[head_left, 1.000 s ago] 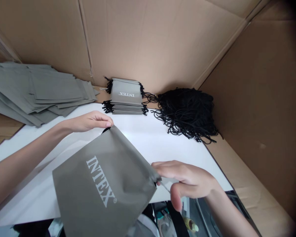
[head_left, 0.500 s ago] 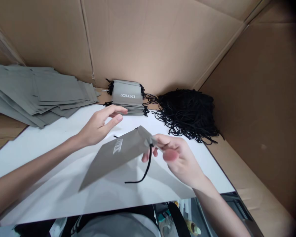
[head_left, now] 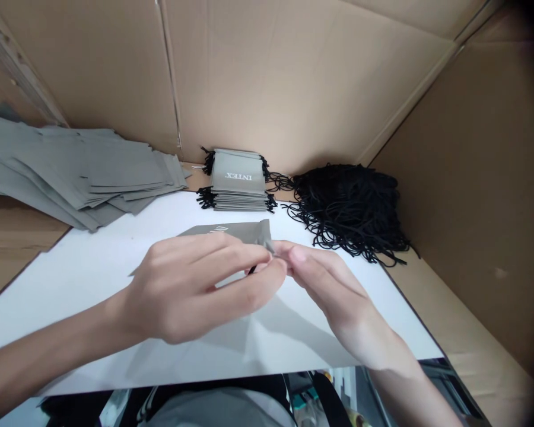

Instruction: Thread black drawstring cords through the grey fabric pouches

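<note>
Over the white counter (head_left: 93, 267), a gray bag (head_left: 244, 230) is pinched at one corner by fingers of the right hand (head_left: 342, 296). That corner is met by the left hand (head_left: 191, 284); whether its fingers are clamped cannot be told. The bag's inside is hidden. Stacked bags (head_left: 238, 166) are set near the counter's back edge.

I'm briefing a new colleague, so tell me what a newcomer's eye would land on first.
Probably the heap of black cords, dark against the cardboard wall at back right. Next, the left hand and right hand, meeting at the right end of a gray drawstring bag in the centre. Behind them, a stack of gray INTEX bags stands out.
</note>
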`<state>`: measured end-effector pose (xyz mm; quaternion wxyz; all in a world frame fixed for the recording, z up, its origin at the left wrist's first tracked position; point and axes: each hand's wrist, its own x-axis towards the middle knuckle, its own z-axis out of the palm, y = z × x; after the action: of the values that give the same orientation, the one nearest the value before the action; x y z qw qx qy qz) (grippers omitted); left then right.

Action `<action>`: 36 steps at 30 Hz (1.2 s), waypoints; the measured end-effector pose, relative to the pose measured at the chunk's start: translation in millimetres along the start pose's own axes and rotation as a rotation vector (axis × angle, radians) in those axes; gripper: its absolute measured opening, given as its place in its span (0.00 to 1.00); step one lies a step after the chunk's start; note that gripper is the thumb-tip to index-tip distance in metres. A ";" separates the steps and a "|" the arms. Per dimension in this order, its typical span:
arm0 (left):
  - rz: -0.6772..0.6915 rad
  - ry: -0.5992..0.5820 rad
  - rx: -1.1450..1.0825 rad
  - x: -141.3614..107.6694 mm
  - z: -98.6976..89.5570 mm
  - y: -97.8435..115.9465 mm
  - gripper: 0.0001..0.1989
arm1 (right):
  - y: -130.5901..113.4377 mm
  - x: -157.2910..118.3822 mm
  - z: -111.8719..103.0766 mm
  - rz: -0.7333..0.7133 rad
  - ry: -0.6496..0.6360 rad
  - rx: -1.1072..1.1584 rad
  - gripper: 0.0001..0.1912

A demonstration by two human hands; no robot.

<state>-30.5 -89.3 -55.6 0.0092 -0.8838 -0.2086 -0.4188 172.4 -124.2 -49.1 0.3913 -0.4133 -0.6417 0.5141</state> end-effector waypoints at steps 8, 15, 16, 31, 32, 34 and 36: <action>-0.093 0.070 -0.133 4.1 1.7 -12.5 0.07 | 14.9 12.2 5.8 -0.212 0.104 -0.155 0.15; -0.111 0.074 -0.143 0.7 5.7 -14.5 0.07 | 18.4 11.0 6.9 -0.238 0.182 -0.096 0.17; -0.104 0.079 -0.148 0.3 6.0 -14.6 0.07 | 19.2 10.6 7.0 -0.240 0.191 -0.077 0.17; -0.112 -0.075 -0.181 -1.9 3.2 -14.7 0.12 | 25.3 9.0 10.2 -0.244 0.196 -0.126 0.17; -0.124 -0.065 -0.196 -3.4 5.1 -14.1 0.11 | 25.8 8.6 10.3 -0.253 0.202 -0.147 0.17; -0.185 -0.058 -0.258 -5.9 7.9 -12.0 0.08 | 26.2 7.7 10.6 -0.273 0.207 -0.192 0.16; -0.257 -0.061 -0.335 -7.8 9.1 -9.7 0.06 | 25.6 6.5 11.2 -0.295 0.212 -0.249 0.16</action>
<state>-31.9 -81.6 -68.9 -0.1976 -0.8514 -0.2472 -0.4182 163.0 -118.6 -75.6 0.4733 -0.4118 -0.7092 0.3216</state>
